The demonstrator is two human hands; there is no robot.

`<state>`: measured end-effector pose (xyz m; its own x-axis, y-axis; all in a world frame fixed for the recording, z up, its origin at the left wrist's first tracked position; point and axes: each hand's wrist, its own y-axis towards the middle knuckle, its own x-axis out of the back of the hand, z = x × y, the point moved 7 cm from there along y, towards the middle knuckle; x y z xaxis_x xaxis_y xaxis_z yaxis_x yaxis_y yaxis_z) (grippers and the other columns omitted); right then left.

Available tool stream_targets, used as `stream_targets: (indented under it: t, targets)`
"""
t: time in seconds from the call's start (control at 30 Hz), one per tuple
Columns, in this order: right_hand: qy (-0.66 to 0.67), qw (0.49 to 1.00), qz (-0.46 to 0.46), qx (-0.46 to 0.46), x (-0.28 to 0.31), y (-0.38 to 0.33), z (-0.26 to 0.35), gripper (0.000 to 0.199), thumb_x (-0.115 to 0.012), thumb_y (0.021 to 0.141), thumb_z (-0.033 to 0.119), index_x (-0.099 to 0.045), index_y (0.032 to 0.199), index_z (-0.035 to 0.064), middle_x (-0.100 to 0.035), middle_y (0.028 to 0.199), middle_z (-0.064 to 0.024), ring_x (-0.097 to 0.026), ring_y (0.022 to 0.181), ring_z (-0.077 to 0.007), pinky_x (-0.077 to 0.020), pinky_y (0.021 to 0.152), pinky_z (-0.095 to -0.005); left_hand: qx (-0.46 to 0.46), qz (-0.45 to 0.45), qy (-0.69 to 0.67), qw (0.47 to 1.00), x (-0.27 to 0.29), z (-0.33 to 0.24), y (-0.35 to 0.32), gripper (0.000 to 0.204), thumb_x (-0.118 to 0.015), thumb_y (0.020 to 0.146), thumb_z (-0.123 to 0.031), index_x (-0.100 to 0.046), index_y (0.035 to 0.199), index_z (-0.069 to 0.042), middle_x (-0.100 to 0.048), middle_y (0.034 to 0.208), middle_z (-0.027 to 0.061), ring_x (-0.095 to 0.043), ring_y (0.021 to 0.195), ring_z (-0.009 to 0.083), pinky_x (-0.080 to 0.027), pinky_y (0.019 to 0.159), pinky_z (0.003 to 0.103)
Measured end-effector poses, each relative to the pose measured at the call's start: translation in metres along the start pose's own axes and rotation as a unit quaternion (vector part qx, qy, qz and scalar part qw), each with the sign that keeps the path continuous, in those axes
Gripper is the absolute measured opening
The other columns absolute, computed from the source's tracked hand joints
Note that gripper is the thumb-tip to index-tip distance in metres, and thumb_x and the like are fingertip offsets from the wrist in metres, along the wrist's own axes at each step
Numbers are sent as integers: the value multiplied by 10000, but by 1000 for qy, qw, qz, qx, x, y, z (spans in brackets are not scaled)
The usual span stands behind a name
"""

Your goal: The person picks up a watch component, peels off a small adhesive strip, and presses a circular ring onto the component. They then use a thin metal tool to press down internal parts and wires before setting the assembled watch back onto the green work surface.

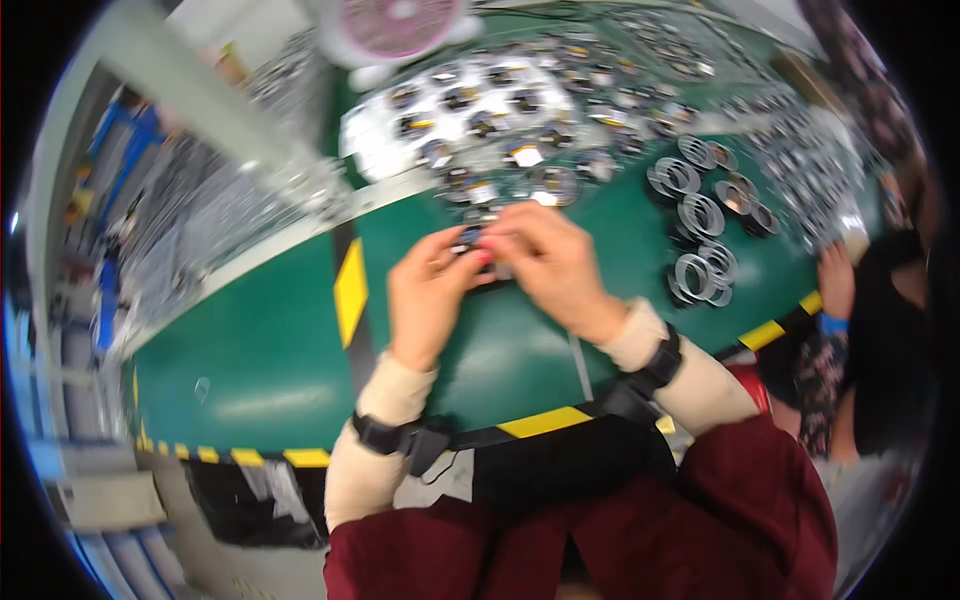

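My left hand (424, 295) and my right hand (560, 268) meet over the green tabletop (270, 320). Between their fingertips is a small dark part (468, 238), blurred and mostly covered by the fingers. The left thumb and fingers pinch it from the left; the right fingers close on it from the other side. Just beyond the hands lie several small round parts with dark centres and shiny rims, one of them a round part (554, 186) close to my right knuckles.
More such parts stand on a white sheet (375, 140) at the back. Clustered at the right are several clear rings (700, 215). A white-and-pink fan (400, 25) stands far back. Another person's hand (836, 280) rests by the right edge. Yellow-black tape (545, 422) borders the table.
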<state>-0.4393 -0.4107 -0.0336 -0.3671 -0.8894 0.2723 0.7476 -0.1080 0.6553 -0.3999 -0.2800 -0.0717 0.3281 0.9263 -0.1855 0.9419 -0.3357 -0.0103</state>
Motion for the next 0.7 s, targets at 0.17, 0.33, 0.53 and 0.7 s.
stream_targets:
  t: [0.17,0.33,0.53,0.7]
  targets:
    - [-82,996,19,33,5,-1,20,123,-627,697,23,-566,803,36,-564,860,-84,-588,647,-195,-475,554,-292,21,-13,18,1000,5,2,2,223,-542,804,34,-528,1026,50,-609,899,91,-587,750,113,-513,584,222]
    - [-138,988,50,51,39,-39,57,127,-643,699,49,-580,809,46,-572,843,-69,-582,601,-193,-470,505,-289,50,22,1,998,0,12,4,147,-505,828,1,-491,973,24,-612,897,119,-558,643,105,-429,482,198]
    - [-281,958,-17,-51,154,-77,48,186,-667,686,23,-605,861,30,-574,775,-83,-582,583,-206,-469,496,-267,149,73,-126,978,-18,10,-5,113,-435,857,-76,-428,951,-14,-608,909,161,-486,530,115,-373,444,203]
    - [-365,929,3,-67,174,-86,42,198,-640,684,-7,-608,877,26,-551,773,-81,-574,596,-218,-459,511,-284,151,102,-132,974,-16,12,-5,131,-411,861,-104,-437,949,-11,-604,920,161,-454,516,103,-351,432,202]
